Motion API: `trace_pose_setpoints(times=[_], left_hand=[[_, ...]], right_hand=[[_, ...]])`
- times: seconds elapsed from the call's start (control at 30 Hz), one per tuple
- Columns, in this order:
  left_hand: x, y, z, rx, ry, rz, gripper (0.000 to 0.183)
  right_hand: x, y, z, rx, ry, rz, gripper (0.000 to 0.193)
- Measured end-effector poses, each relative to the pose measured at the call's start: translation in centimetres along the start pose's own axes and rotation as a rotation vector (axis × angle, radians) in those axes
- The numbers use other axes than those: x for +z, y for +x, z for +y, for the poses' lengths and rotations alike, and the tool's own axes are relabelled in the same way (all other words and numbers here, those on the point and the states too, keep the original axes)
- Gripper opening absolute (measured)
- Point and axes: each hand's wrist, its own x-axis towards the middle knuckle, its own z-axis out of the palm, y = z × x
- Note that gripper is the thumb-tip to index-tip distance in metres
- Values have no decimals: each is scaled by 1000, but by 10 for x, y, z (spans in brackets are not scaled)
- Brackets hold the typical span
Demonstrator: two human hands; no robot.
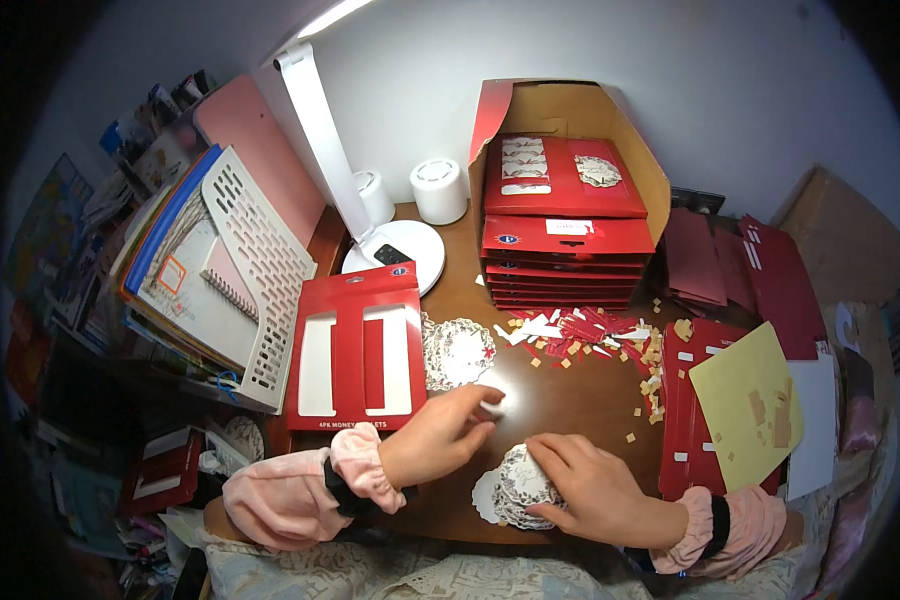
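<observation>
Paper cutout stack (518, 485) at 5 o'clock from view centre, on brown worktop (590, 405). Right hand (600, 485) half-curled over its 3 o'clock side; gripping or just resting, cannot tell. Left hand (435, 437) part-open, fingers bent, toward stack's 10 o'clock; hold, if any, unclear. Best: light pressure, edges squared, rims unbent. Scraps (575, 335), 3–4 o'clock, could stray in. Red boxes (565, 240), 1–2; lit lamp (328, 140), 10; pale wall (530, 45), 12.
</observation>
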Motion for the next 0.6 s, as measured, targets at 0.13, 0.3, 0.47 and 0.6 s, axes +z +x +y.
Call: trace_pose_setpoints(times=[0.13,0.3,0.47,0.6], left_hand=[[4,-9,14,-152,-109,-142,29],[11,-15,19,-70,-86,-163,30],[15,-16,18,-26,-136,-123,29],[32,-16,16,-129,-680,-192,28]], right_hand=[[-15,-2,-1,18,12,87,73],[-17,-10,1,57,118,117,77],[-19,-14,-1,78,136,92,79],[-24,-14,-6,74,187,149,78]])
